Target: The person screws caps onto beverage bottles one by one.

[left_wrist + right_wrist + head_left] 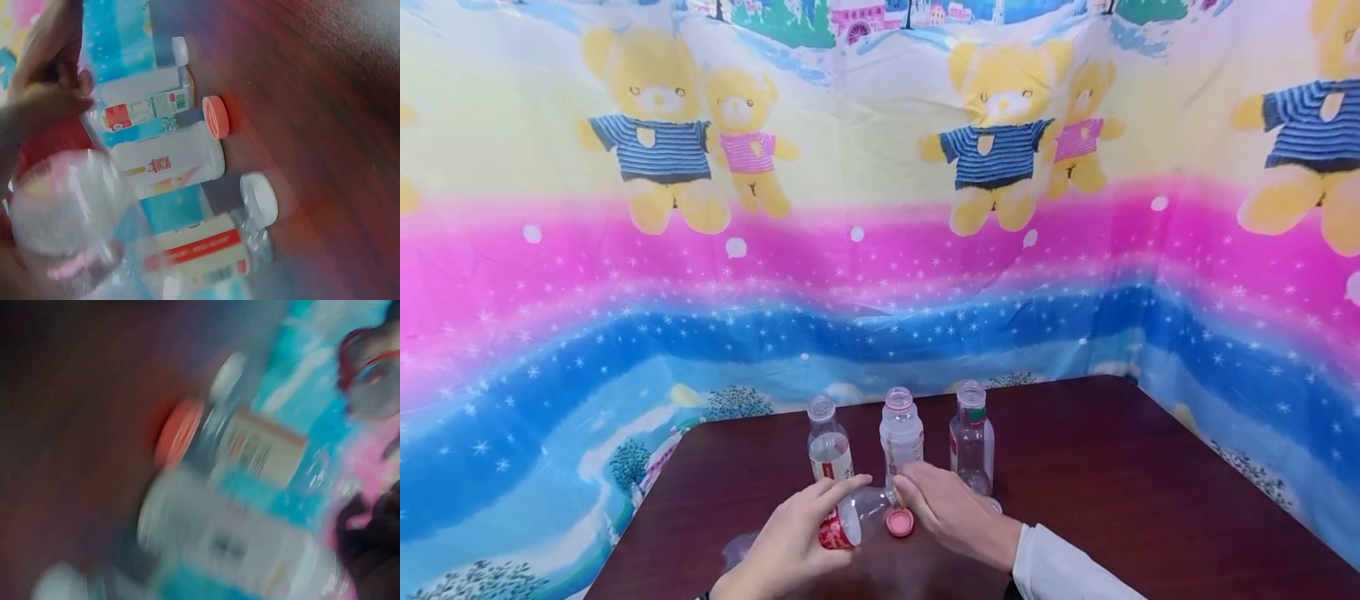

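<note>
My left hand [801, 529] holds a clear plastic bottle [868, 510] with a red label, tilted nearly on its side, neck to the right. The fingers of my right hand [951, 508] curl round the neck end and hide whether a cap is on it. In the left wrist view the bottle's clear base [69, 212] fills the lower left. Just beyond the hands stand three uncapped bottles: one with a cream label [831, 454], a milky white one [901, 433] and a clear one with a green mark [973, 450]. The right wrist view is blurred.
A pink screw cap [900, 522] lies before the milky bottle. White caps lie by the other two, one [259, 199] near the cream-labelled bottle and one [180, 51] by the clear bottle. Behind the dark wooden table [1075, 467] hangs a printed bear curtain [850, 167].
</note>
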`<state>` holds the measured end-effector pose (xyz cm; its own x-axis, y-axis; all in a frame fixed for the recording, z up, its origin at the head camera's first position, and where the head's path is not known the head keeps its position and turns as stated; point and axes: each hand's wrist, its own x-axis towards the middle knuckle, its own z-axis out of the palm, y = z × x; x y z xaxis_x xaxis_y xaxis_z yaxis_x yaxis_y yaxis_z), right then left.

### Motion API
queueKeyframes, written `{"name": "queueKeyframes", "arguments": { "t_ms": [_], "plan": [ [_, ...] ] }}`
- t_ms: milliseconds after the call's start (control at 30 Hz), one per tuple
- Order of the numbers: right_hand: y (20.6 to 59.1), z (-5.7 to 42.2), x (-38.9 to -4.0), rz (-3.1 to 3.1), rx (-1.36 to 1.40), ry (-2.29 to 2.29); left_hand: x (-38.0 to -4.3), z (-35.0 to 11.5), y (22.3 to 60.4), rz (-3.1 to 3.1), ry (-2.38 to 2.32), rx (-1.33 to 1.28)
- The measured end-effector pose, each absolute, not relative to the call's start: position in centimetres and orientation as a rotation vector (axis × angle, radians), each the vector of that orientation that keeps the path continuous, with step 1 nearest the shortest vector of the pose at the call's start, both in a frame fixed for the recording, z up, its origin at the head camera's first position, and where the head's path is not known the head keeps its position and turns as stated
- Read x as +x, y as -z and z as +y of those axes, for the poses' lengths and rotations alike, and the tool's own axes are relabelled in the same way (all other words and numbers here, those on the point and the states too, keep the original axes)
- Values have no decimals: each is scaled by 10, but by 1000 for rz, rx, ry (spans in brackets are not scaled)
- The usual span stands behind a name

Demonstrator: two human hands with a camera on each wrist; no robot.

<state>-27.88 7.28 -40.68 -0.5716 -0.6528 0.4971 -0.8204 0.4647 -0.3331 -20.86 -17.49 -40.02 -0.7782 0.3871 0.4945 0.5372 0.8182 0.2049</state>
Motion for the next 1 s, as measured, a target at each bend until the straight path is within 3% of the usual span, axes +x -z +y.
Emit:
{"name": "queueKeyframes", "arguments": {
  "t_ms": [200,367,500,633,733,867,1000],
  "plan": [
    [407,71,-274,-2616,1068,-1235,-209,-172,402,-2433,263,-670],
    [405,84,-280,-2338,1338,-838,-207,-177,391,-2614,545,-686],
    [401,87,-288,-2023,1537,-526,-204,-185,385,-2739,967,-863],
    [403,81,-287,-1974,1608,-682,-202,-186,386,-2752,1271,-967],
    [408,71,-280,-2111,1493,-1001,-201,-182,392,-2674,998,-891],
    [410,57,-272,-2371,1142,-1392,-201,-171,403,-2428,391,-655],
    [405,50,-269,-2486,890,-1582,-204,-164,410,-2219,203,-559]
  ]
}}
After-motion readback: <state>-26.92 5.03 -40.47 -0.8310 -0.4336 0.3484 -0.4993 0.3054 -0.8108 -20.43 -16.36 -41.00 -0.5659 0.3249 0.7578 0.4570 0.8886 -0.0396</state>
